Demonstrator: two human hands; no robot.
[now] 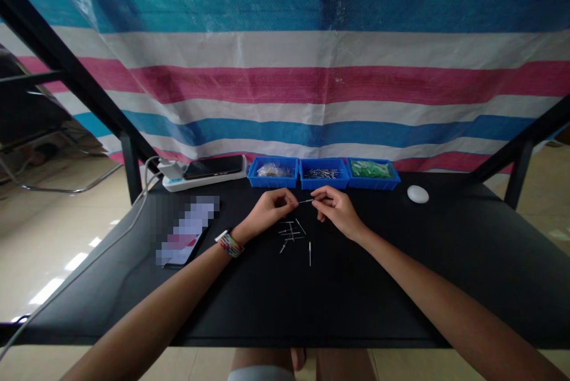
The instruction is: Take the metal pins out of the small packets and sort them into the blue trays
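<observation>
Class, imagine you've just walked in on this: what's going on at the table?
A person holds a thin metal piece between the fingertips of the left hand and right hand, over a black table. Similar pieces lie loosely nearer the person, one a little apart. Beyond the hands stand three blue bins in a row, holding whitish, metallic and green items.

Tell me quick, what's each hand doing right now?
Left hand: closed, pinching one end of a thin metal pin.
Right hand: closed, pinching the pin's other end.
</observation>
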